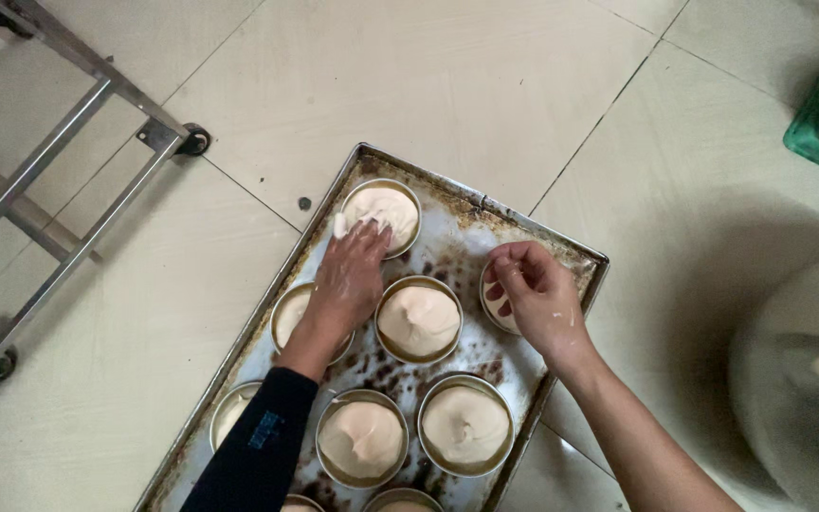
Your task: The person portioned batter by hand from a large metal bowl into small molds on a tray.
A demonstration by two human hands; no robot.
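Head view: two hands over round tins of batter on a baking tray (561, 248).

Left hand (351, 275), fingers spread flat, touches the far tin (386, 210); right hand (537, 294) pinches another tin's (497, 311) rim (tray on floor).

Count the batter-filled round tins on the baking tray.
9: top tin, middle row, next row, two cut off at bottom; more may lie out of frame.

Left hand (351, 275) flat, right hand (537, 296) curled.
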